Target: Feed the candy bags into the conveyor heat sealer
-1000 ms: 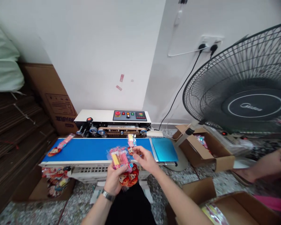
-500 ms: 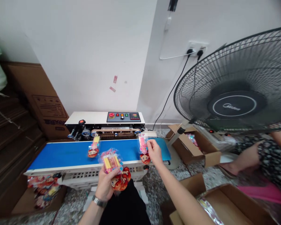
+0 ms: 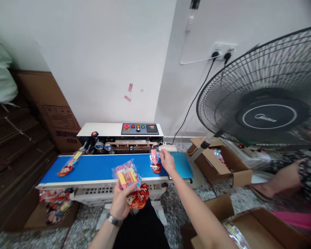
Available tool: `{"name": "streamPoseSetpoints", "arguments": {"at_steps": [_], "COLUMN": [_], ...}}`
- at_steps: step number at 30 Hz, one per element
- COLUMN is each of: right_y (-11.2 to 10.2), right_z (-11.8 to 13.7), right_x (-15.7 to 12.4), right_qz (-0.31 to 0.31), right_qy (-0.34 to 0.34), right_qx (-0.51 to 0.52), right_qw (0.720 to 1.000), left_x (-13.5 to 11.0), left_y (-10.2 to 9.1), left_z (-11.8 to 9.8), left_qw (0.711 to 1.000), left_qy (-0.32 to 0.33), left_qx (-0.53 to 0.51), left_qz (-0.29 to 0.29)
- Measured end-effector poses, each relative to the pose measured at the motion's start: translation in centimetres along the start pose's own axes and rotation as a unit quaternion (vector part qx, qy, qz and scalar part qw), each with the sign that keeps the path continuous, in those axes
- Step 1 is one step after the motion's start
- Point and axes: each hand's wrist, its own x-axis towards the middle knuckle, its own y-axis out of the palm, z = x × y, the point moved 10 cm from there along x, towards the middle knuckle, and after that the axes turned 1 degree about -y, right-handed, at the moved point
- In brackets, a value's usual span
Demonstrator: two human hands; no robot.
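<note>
My left hand (image 3: 121, 200) is wrapped round a fanned stack of clear plastic packets (image 3: 128, 176), with yellow and orange sticks inside and red-haired cartoon heads at the bottom. My right hand (image 3: 168, 162) pinches the right edge of a single plastic packet (image 3: 155, 160) with pink contents. That packet stands at the right end of the band sealer (image 3: 103, 129), over the blue conveyor belt (image 3: 98, 170). Another packet (image 3: 70, 165), with yellow contents, lies tilted at the belt's left end, past the sealing rollers.
A cardboard box (image 3: 36, 221) with several packets stands below the belt's left end. On the right are a large fan (image 3: 265, 117), an open box (image 3: 238, 173) and another box (image 3: 266, 228) holding shiny packets. Another person's leg (image 3: 280, 180) shows at far right.
The yellow packet has travelled left along the belt to its far end. My right hand and the pink packet have shifted slightly left and up relative to the belt. The view has shifted a little.
</note>
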Motion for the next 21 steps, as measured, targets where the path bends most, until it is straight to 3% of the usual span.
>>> {"name": "streamPoseSetpoints", "arguments": {"at_steps": [2,6,8,10,12,15,18,21], "right_y": [0.4,1.5,1.4,0.9,0.3,-0.8,-2.3,-3.4], "right_z": [2.6,8.5,10.2,10.4,9.2,5.0,-0.6,-4.5], "right_x": [-1.9,-7.7,-9.6,-10.1,-9.4,-6.7,-3.5,-1.1], "right_qz": [0.038,0.183,0.195,0.161,0.115,0.045,-0.019,-0.045], "right_qy": [-0.055,-0.141,-0.154,-0.149,-0.133,-0.081,0.001,0.066], "right_qx": [0.092,0.287,0.298,0.294,0.296,0.277,0.146,-0.004], "right_qw": [0.993,0.93,0.922,0.93,0.939,0.956,0.989,0.997], "left_x": [0.0,-0.1,-0.2,-0.3,-0.4,-0.2,0.1,0.4], "left_y": [0.2,1.1,1.7,2.0,1.8,0.7,-0.5,-0.8], "left_z": [0.0,-0.2,-0.1,-0.1,0.0,0.1,0.1,0.2], "left_qw": [1.0,1.0,0.999,0.999,0.999,1.0,1.0,1.0], "left_qy": [-0.001,0.008,0.008,0.006,0.002,-0.013,-0.012,-0.003], "left_qx": [-0.008,-0.005,-0.011,-0.016,-0.008,0.004,0.008,0.028], "left_qz": [0.001,0.018,0.037,0.046,0.042,0.014,-0.006,-0.003]}}
